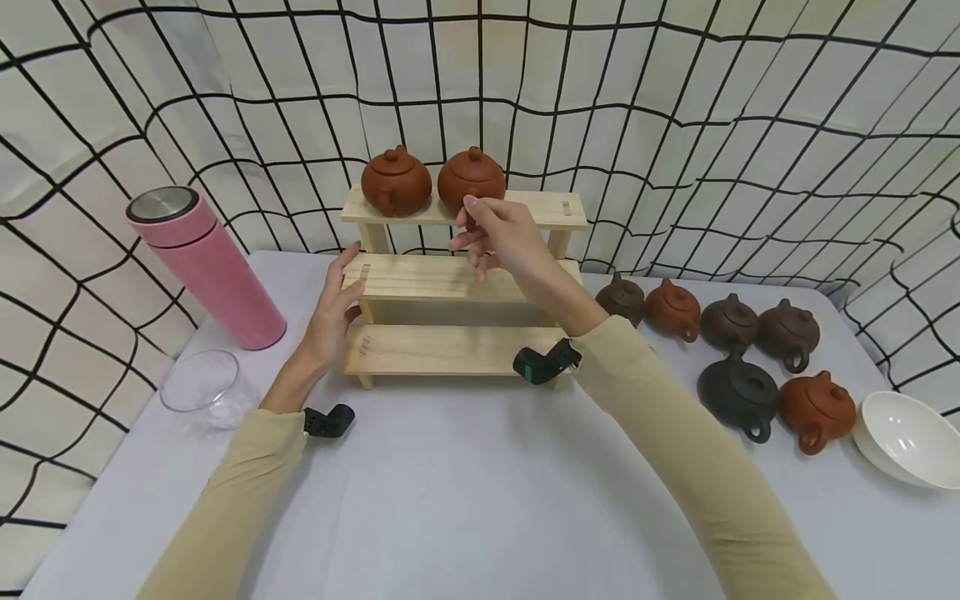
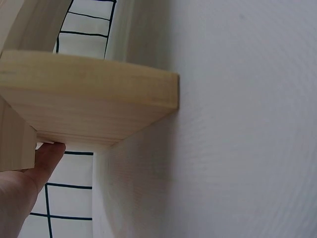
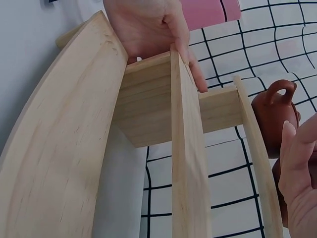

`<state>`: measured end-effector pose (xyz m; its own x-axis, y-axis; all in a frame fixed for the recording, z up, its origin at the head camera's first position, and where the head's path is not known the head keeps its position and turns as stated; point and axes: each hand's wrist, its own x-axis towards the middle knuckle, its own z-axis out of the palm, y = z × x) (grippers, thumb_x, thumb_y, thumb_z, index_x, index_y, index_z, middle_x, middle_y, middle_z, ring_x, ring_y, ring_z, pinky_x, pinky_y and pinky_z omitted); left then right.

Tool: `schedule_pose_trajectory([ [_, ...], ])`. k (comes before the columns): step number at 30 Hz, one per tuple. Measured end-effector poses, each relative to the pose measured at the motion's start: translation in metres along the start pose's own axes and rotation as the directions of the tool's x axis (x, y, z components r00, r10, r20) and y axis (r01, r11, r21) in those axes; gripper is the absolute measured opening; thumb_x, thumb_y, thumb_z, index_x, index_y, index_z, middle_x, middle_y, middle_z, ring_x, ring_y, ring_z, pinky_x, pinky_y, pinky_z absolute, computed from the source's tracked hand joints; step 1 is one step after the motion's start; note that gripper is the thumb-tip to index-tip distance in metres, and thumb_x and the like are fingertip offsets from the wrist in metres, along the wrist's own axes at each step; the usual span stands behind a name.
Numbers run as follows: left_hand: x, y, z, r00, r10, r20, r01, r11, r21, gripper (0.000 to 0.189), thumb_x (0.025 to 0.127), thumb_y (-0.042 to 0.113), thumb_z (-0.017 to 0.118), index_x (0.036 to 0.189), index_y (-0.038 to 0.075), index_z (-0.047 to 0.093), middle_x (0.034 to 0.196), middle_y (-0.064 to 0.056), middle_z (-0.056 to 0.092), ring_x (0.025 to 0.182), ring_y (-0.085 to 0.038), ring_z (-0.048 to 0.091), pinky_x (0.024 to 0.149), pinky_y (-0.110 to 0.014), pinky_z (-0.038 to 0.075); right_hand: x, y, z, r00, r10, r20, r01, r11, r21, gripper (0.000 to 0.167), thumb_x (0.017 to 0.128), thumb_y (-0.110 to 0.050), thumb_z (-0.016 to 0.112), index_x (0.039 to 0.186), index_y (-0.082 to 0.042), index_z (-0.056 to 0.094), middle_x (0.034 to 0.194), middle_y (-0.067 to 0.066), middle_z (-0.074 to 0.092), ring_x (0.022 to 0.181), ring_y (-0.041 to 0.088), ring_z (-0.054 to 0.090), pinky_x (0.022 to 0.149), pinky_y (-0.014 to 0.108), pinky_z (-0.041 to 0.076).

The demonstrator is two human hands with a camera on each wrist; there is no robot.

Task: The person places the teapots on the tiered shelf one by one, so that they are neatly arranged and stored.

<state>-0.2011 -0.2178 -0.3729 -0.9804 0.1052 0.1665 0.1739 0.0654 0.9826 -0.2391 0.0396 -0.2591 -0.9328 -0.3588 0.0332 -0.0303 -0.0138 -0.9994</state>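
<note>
A three-tier wooden rack (image 1: 457, 350) stands on the table, and my left hand (image 1: 326, 321) grips its left side at the middle tier. In the left wrist view, fingers (image 2: 47, 161) reach round the wood. Two reddish-brown clay teapots sit side by side on the top tier. My right hand (image 1: 517, 246) is at the front of the right teapot (image 1: 472, 173), thumb and forefinger pinching its handle, which they mostly hide. Beside it, the left teapot (image 1: 396, 179) turns its handle to the front; that handle also shows in the right wrist view.
Several brown, dark and reddish teapots (image 1: 727, 323) are grouped on the right of the table, with a white bowl (image 1: 907, 442) beyond them. On the left are a pink thermos (image 1: 217, 275) and a clear glass (image 1: 210, 392). Black netting (image 1: 600, 100) hangs behind.
</note>
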Motion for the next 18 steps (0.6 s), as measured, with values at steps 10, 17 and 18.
schedule_pose_trajectory([
  [10,0.0004,0.0017,0.0012,1.0,0.007,0.006,-0.007,1.0,0.014,0.065,0.107,0.023,0.027,0.169,0.017,0.007,0.172,-0.007,0.009,0.146,-0.021,0.023,0.114,-0.048,0.024,0.002,-0.0052,-0.0007,0.999,0.039,-0.001,-0.039,0.997,-0.063,0.033,0.113,-0.031,0.048,0.102,-0.003,0.063,0.084,0.009,0.07,0.055,0.013,0.048,0.047,0.024,0.039],
  [17,0.0005,0.0007,0.0009,1.0,0.005,0.007,-0.005,1.0,0.002,0.066,0.107,0.023,0.028,0.169,0.016,0.006,0.172,-0.006,0.007,0.147,-0.022,0.021,0.116,-0.051,0.022,0.0028,-0.0029,-0.0024,0.999,0.028,0.018,-0.026,0.997,-0.074,0.035,0.113,-0.033,0.048,0.106,-0.003,0.064,0.082,0.006,0.068,0.057,0.012,0.048,0.049,0.024,0.037],
  [18,0.0004,0.0003,0.0007,1.0,0.004,0.004,-0.004,1.0,0.0,0.066,0.107,0.023,0.028,0.169,0.017,0.007,0.172,-0.006,0.008,0.147,-0.022,0.022,0.115,-0.05,0.022,0.0027,-0.0021,-0.0025,0.999,0.027,0.022,-0.025,0.997,-0.068,0.035,0.113,-0.033,0.048,0.107,-0.003,0.064,0.084,0.006,0.068,0.058,0.012,0.048,0.05,0.025,0.038],
])
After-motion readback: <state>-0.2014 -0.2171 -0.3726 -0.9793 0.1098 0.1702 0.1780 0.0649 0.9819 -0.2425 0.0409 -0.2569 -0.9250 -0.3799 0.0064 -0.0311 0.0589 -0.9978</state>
